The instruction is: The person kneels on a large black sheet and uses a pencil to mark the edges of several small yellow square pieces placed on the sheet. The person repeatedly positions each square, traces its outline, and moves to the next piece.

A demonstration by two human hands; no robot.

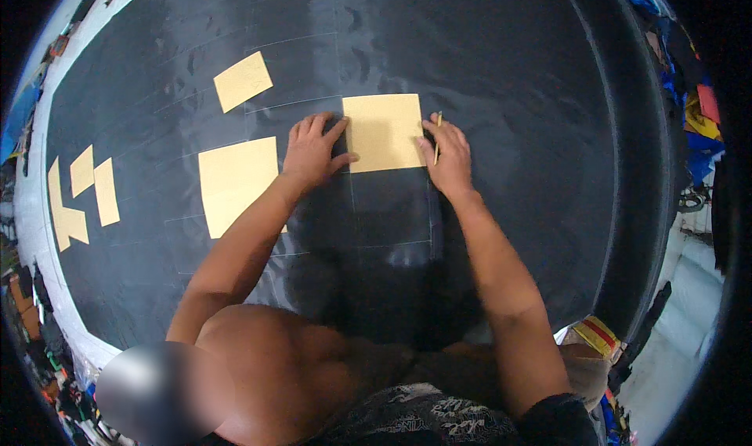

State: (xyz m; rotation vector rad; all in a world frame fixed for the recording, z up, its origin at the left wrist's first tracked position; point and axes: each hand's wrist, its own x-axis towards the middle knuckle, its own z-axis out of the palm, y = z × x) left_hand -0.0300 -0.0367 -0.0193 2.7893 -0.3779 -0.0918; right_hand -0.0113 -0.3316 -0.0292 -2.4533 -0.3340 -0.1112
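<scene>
A square pale-yellow card template (384, 133) lies flat on a shiny black sheet (517, 78) marked with thin pale lines. My left hand (315, 150) rests at the template's left edge, fingers apart, thumb over its lower left corner. At the right edge is my right hand (450, 152), its fingertips touching the card. A thin yellowish pencil (439, 137) is tucked between the right hand's fingers, pointing away from me. Partly behind my left forearm lies a larger rectangular template (239, 184); the forearm hides its lower right part.
Farther off sits a smaller tilted template (243, 81). Toward the left edge are a small four-sided piece (82, 170), a narrow strip (106, 192) and a notched piece (65, 211). Thick folds of black material (638, 172) run along the right side. Coloured items (701, 133) crowd the area beyond.
</scene>
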